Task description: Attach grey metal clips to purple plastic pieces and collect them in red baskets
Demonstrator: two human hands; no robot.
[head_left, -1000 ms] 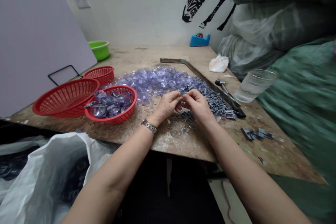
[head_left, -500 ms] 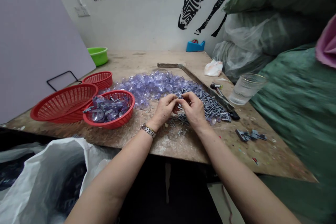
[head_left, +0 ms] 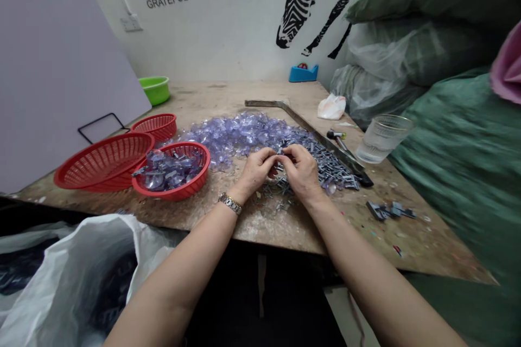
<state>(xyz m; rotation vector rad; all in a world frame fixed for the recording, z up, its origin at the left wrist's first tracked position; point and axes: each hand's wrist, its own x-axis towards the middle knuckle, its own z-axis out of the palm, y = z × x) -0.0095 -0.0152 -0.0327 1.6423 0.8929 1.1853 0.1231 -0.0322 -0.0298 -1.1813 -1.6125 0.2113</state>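
My left hand (head_left: 257,169) and my right hand (head_left: 300,169) meet over the table, fingertips pinched together. Between them is a small grey plastic piece (head_left: 280,147), mostly hidden by the fingers. Both hands are closed on it. Just beyond and to the right lies a heap of small grey plastic parts (head_left: 336,168). Behind the hands spreads a pile of clear purplish suction cups (head_left: 240,130). To the left, a red basket (head_left: 179,194) holds several purplish pieces with grey parts attached.
Two more red baskets (head_left: 101,160) and a green basin (head_left: 156,89) stand at the left. A bent metal bar (head_left: 303,124) borders the heap. At right are a glass of water (head_left: 380,138), grey pieces (head_left: 388,210) and green sacks (head_left: 456,162). A white bag (head_left: 77,265) sits below the front edge.
The view has shifted slightly, so the scene sits a little lower and farther right. My hands stay pinched together in nearly the same place, with the fingers slightly moved.
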